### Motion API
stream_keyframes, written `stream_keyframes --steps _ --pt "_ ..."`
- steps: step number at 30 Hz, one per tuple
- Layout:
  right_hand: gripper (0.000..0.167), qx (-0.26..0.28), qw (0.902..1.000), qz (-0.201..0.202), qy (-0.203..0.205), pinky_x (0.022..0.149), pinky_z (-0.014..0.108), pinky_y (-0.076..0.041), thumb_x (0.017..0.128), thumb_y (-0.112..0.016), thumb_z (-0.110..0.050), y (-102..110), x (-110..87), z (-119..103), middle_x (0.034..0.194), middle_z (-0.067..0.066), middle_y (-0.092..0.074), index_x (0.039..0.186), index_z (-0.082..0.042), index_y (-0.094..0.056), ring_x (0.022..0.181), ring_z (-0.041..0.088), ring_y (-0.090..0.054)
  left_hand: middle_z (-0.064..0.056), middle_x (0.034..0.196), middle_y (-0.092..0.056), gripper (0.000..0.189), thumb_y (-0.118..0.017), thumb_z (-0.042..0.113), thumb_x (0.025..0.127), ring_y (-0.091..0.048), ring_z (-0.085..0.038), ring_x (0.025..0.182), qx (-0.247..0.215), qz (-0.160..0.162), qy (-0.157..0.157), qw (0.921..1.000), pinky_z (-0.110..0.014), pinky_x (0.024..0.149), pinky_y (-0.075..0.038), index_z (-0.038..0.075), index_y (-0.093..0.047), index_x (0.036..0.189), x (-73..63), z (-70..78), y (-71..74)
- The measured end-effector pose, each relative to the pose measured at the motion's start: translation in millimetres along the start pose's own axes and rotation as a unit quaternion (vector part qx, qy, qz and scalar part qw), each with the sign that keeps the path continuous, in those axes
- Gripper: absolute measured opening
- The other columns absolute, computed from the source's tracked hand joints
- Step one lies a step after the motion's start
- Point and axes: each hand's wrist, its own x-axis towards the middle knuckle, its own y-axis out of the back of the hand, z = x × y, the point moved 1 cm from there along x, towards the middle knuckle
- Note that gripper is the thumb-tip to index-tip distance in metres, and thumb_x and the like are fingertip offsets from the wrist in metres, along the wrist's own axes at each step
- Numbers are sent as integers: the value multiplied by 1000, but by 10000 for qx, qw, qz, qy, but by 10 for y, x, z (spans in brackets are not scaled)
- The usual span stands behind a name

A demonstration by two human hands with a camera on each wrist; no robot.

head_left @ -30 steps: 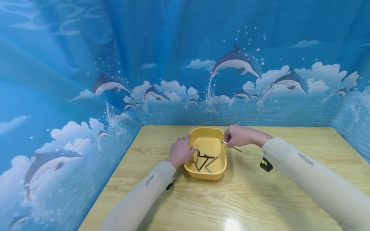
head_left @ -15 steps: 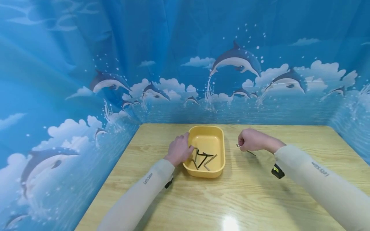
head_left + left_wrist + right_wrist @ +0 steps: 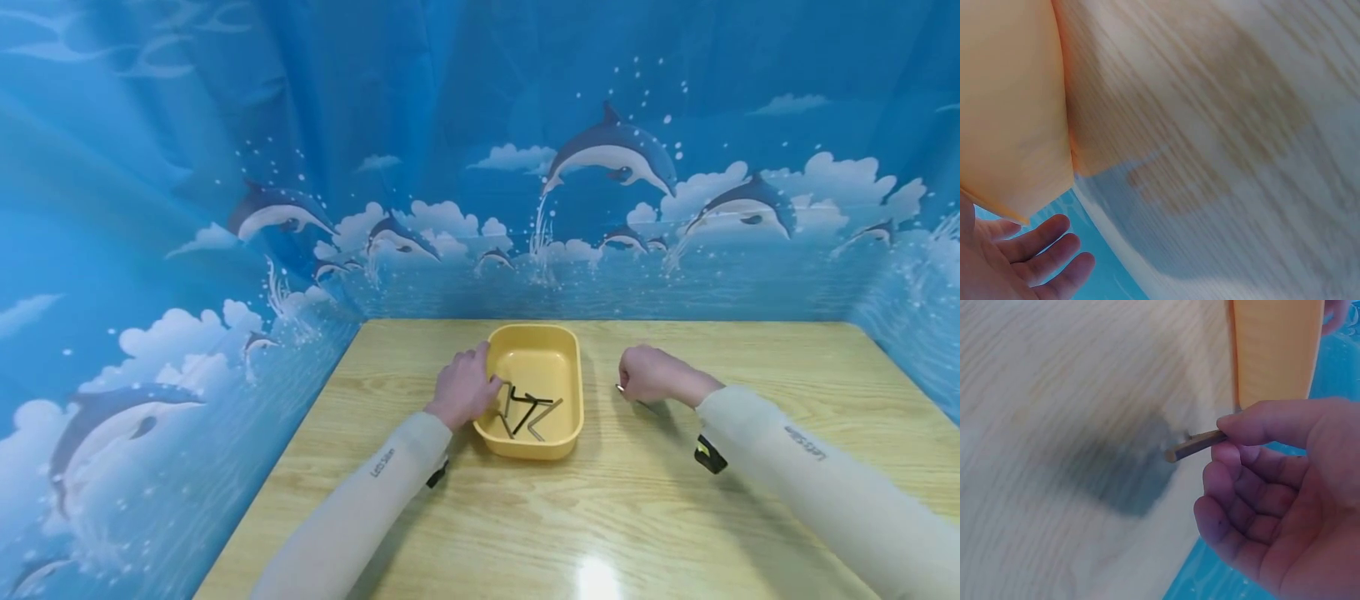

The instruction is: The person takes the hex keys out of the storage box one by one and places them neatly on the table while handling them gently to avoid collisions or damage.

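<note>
A yellow plastic bin (image 3: 534,450) stands on the table with several L-shaped hex keys (image 3: 528,414) lying in it, some black and some bronze. At its left wall my left hand (image 3: 461,390) holds the rim, the thumb reaching over to the inside. In the left wrist view, the other fingers (image 3: 1047,253) spread outside the bin's wall (image 3: 1010,100). Right of the bin, my right hand (image 3: 651,374) is low over the table. It pinches a bronze hex key (image 3: 1194,446) between thumb and index finger; the key's far part is hidden by the fingers.
The wood-grain table (image 3: 600,500) ends at the back against a blue curtain (image 3: 450,167) printed with dolphins, which also runs along the left side. Bare tabletop lies right of the bin and in front of it.
My right hand has carried the hex key from the bin's right rim out to the right, then lowered it towards the table. The left hand has stayed at the bin's left rim.
</note>
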Motion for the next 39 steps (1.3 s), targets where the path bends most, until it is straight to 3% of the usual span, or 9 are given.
stream_keyframes --steps 5,11,17,26,33,39 --pt "45 -68 10000 53 42 49 24 -28 89 -61 -6 -68 28 -14 50 -7 -26 53 -21 -39 47 10 -21 -17 132 -60 64 -56 36 99 -59 -33 118 -28 -8 -9 10000 -50 96 -53 9 -35 153 8 13 1" --pt "41 -161 9998 121 -23 51 26 -35 88 -63 -6 -135 79 -22 51 -5 -33 55 -19 -43 47 11 -31 -17 135 -59 65 -55 35 99 -58 -33 121 -35 -15 16 10000 -50 98 -52 9 -34 154 23 33 -3" --pt "39 -234 9996 172 -32 51 25 -34 86 -62 -5 -187 118 4 51 -5 -36 54 -19 -44 48 12 -33 -17 136 -59 65 -56 35 98 -58 -33 122 -35 -19 28 10000 -51 98 -52 10 -34 154 33 50 -12" --pt "38 -19 9997 205 -94 49 27 -23 81 -58 0 -219 108 41 52 -6 -27 54 -19 -41 49 13 -22 -16 132 -60 64 -56 34 99 -59 -32 118 -96 -41 -32 9999 -50 96 -54 9 -35 154 35 55 -22" --pt "31 271 9990 65 -357 47 24 -29 77 -62 -3 -225 66 65 51 -5 -35 55 -18 -46 46 11 -29 -17 132 -60 64 -55 34 99 -59 -33 118 -99 -41 -10 9999 -51 96 -53 9 -35 153 4 31 -18" --pt "33 -47 9985 0 -541 45 25 -29 82 -62 -7 -216 14 44 50 -5 -35 55 -19 -46 46 11 -31 -17 134 -59 65 -56 35 99 -58 -33 120 -44 -3 17 10000 -51 98 -53 9 -34 154 5 -2 -23"
